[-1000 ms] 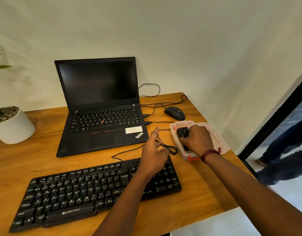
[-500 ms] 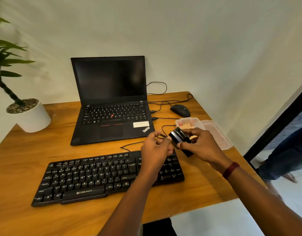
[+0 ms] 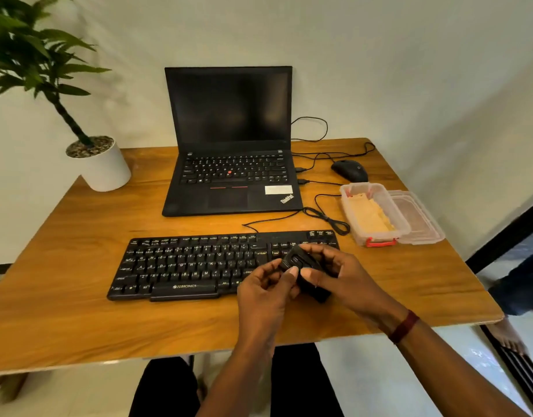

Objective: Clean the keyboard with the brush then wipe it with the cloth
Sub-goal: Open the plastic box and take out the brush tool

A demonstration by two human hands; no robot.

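A black keyboard (image 3: 193, 263) lies on the wooden table (image 3: 78, 236) in front of me. Both hands hover over its right end holding a small black brush (image 3: 301, 269). My right hand (image 3: 340, 275) grips the brush body. My left hand (image 3: 265, 284) pinches its near end with thumb and fingers. No bristles show. A yellow cloth (image 3: 370, 218) lies folded inside a clear plastic box (image 3: 349, 212) with a red latch, to the right of the keyboard.
An open black laptop (image 3: 232, 164) stands behind the keyboard, cables (image 3: 328, 218) and a black mouse (image 3: 349, 170) to its right. The box lid (image 3: 421, 221) lies beside the box. A potted plant (image 3: 99, 164) sits back left. A person's legs (image 3: 518, 284) stand at the right.
My right hand lifted the brush out of the plastic box and brought it over the keyboard's right end. My left hand joined it on the brush. The view shifted right and back.
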